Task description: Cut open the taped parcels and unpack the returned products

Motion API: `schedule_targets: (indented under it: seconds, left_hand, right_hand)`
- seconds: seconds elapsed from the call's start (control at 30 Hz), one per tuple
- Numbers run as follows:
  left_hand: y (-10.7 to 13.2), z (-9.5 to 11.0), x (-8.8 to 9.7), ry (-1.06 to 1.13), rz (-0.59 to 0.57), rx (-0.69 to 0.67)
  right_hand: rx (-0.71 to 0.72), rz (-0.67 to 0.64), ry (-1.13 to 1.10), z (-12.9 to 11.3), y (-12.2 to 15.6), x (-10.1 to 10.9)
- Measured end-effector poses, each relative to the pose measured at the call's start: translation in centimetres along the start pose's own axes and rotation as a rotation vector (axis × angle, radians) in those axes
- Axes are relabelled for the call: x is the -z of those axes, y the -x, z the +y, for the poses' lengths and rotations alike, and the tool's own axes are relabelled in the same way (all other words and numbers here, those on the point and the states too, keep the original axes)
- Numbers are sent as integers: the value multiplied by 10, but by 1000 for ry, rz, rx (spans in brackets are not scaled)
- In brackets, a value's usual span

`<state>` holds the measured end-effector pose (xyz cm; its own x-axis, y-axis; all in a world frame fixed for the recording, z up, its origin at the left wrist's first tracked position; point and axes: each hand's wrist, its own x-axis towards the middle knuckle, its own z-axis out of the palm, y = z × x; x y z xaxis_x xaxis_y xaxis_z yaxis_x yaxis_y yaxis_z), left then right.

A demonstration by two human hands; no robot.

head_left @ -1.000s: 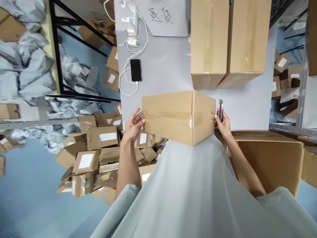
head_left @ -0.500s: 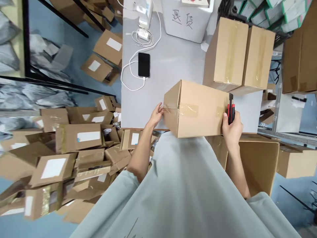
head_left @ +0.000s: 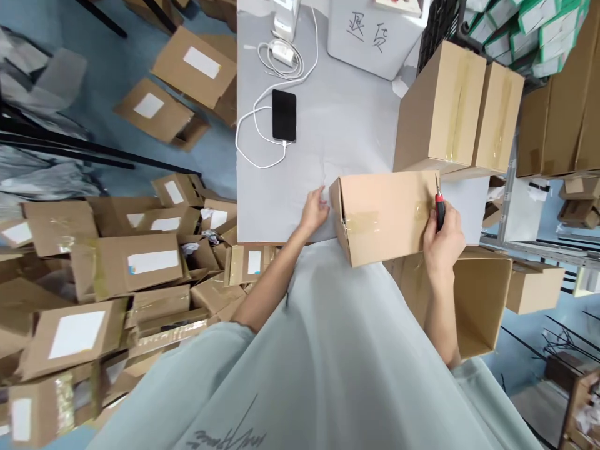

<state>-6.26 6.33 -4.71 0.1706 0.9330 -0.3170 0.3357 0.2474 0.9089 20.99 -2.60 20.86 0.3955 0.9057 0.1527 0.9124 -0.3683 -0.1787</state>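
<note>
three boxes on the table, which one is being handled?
The low box at the table's near edge: left hand at its left end, right hand holding a red cutter at its right end. The two taller boxes behind are untouched.

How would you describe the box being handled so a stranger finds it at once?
Start at the grey table. At its near edge lies a taped cardboard box, between the left hand and the right hand. Unlike the two taller boxes behind it, it has a red knife against it.
</note>
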Motion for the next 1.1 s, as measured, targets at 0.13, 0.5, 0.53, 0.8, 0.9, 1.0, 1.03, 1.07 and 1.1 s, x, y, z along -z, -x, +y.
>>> schedule_targets:
  seconds: [0.13,0.5,0.53,0.8,0.9,1.0,1.03,1.07,1.1]
  left_hand:
    - [2,32,50,100,188,-125]
    - [28,138,71,259,42,-437]
    - [31,141,68,263,32,-456]
    - [41,155,74,186,-96,-460]
    - [39,155,77,179,-106,-442]
    - [39,153,77,199,-113,-433]
    - [39,152,76,207,-115,-433]
    - [39,152,76,214,-119,-434]
    - [40,151,75,222,-122,-434]
  right_hand:
    - [-36,132,3,-14,14,18]
    - [69,-473,-401,-103,90,64]
    - [74,-481,-382,-107,94,63]
    - [155,-440,-231,-123,99,70]
    - [151,-488,-140,-137,97,79]
    - [143,-538,49,-153,97,85]
    - [138,-552,123,-158,97,86]
    - [134,-564,192,-163,97,86]
    - [129,-574,252,-168,97,85]
